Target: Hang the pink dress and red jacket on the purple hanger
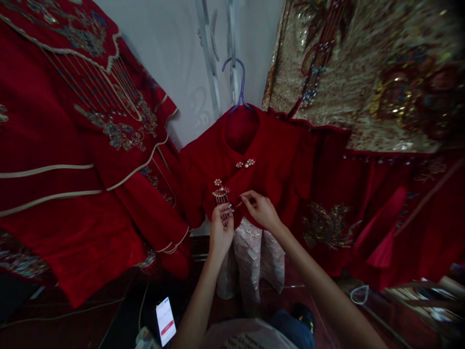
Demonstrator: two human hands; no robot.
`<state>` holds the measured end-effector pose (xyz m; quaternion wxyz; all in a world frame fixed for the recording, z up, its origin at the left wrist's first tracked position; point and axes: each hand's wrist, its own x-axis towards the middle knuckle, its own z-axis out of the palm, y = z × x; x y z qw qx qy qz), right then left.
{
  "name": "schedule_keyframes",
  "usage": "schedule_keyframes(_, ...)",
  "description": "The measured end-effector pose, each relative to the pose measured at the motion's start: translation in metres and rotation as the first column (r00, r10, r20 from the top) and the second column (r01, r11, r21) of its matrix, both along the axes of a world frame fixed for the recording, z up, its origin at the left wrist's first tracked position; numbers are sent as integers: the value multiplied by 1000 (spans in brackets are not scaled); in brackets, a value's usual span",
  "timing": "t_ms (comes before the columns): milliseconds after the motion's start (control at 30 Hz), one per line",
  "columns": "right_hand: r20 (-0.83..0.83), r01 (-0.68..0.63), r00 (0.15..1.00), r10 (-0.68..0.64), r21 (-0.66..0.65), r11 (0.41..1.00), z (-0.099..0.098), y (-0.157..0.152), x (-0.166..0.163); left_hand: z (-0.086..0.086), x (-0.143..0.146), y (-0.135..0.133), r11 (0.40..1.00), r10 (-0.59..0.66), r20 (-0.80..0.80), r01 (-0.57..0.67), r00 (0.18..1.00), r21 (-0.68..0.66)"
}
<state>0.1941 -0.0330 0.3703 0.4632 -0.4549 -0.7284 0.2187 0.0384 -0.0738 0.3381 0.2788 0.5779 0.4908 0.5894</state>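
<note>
A small red jacket (269,160) hangs on a purple hanger (238,80) against a white wall, with pearl button clasps (245,164) on its front. A pale embroidered skirt (254,257) hangs under it. My left hand (220,231) is pinched on the lower front edge of the jacket, just below a gold tassel ornament (221,194). My right hand (259,209) is pinched on the jacket's front flap beside it, fingers closed on the fabric.
A large red embroidered robe (80,160) hangs at the left. A gold sequined garment (366,72) over red cloth hangs at the right. A lit phone (166,321) lies low at the bottom left on a dark floor.
</note>
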Motion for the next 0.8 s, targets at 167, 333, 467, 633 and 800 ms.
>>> schedule_keyframes(167,120,55,991,-60,41,998,-22,-5,-5,-19,6,-9,999,-27,-154,21,988,-42)
schedule_keyframes(333,183,71,979,-90,109,992,-25,-1,-9,-22,3,-14,999,-21,-281,11,959,-40)
schedule_keyframes(467,187,48,980,-71,122,991,-25,-2,-5,-25,1,-16,997,19,-270,-39,963,-69)
schedule_keyframes(633,168,7,985,-30,137,990,-26,-3,0,-25,3,-11,998,2,-156,-12,988,-66)
schedule_keyframes(800,151,-45,988,33,76,996,-26,-2,1,-24,8,-4,996,-19,40,22,999,-89)
